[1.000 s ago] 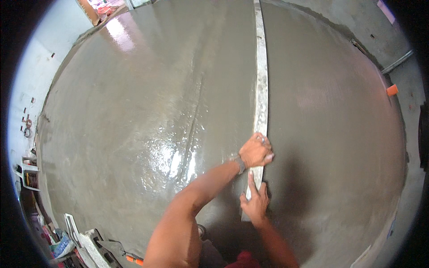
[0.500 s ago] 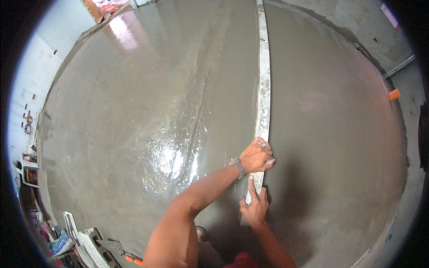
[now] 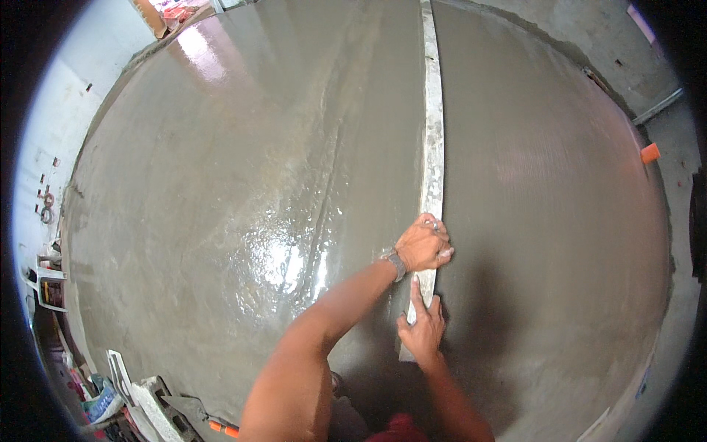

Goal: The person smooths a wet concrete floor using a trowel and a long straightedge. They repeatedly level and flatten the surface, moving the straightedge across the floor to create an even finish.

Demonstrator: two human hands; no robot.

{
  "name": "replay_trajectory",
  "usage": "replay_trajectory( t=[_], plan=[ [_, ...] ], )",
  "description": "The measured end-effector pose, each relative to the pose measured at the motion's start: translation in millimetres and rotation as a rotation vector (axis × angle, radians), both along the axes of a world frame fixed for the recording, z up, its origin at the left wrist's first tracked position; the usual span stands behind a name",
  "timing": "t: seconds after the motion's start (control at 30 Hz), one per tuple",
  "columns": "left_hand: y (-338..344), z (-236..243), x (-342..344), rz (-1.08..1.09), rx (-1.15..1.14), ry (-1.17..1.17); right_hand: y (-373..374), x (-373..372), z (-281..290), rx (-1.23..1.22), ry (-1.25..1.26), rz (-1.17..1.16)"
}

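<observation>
across the wet grey floor runs a long, pale, smeared bar, lying just right of the middle and stretching away from the person until its far end passes out of my sight. near its close end i see the left hand reaching over it, fingers clenched around it, a watch on that wrist. just below, the right hand grips it too, the index finger laid straight along the top face. left of the bar, the surface shines, with a thin line scored through it. toward the lower left, a grey block sits at the floor's edge; on the far right, an orange stub stands out by the wall.
</observation>
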State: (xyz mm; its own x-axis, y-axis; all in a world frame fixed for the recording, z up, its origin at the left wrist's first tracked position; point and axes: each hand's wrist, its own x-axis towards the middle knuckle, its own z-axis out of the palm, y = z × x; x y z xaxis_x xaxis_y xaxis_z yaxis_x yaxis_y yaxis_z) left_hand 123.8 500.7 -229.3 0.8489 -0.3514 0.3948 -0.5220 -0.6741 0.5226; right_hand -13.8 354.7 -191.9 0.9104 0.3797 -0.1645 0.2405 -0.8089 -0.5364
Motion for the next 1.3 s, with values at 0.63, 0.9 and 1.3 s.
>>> replay_trajectory(
  t=[0.63,0.9,1.3],
  plan=[
    [-4,7,-26,-0.032,-0.007,0.070,-7,-24,3,-0.010,0.002,0.024],
    [13,1,-8,0.023,0.111,0.040,10,-6,-2,0.005,0.000,0.021],
    [14,-2,-12,0.024,0.024,-0.009,10,-8,-3,0.006,-0.037,0.044]
  ],
)
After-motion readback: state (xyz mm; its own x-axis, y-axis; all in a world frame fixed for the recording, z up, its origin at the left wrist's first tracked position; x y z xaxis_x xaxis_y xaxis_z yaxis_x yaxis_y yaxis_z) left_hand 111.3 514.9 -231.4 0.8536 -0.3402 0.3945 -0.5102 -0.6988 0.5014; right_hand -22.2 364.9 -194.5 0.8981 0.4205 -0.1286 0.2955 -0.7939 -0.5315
